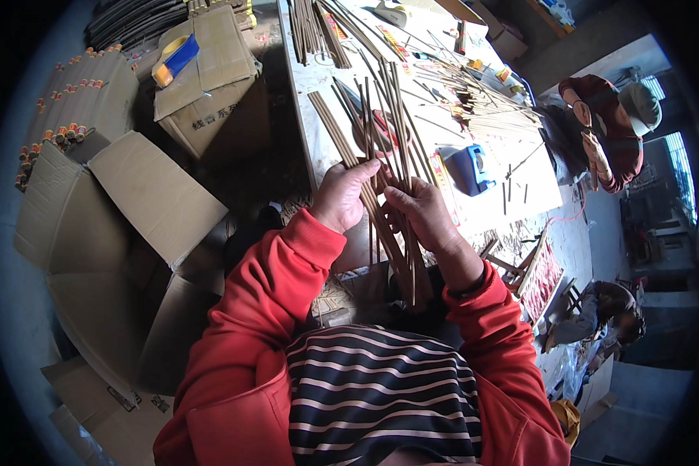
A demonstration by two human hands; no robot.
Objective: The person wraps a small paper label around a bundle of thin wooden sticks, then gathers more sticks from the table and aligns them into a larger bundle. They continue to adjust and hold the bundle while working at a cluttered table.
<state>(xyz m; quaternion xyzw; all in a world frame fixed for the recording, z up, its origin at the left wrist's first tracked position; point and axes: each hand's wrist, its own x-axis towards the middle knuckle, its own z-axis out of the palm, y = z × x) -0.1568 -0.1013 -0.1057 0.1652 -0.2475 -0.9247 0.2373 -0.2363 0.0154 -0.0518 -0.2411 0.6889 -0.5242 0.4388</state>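
Both my hands are closed on long, thin brown sticks in front of my body, at the table's near edge. My left hand (340,196) grips a flat row of sticks (334,132), its thumb lying across them. Close beside it, my right hand (427,216) holds a looser bunch of sticks (397,101) that fan apart at their far ends. The lower ends of both bunches converge below my hands, over the dark gap before my striped apron. My fingers hide where the bunches meet. Some red thing behind the sticks is partly covered.
On the white table (520,198) are a blue tape dispenser (471,169), scattered sticks (493,109) and another stick bundle (307,35). An open cardboard box (93,256) stands left, near a closed carton (210,109) bearing a tape roll (174,60). Two people are at right.
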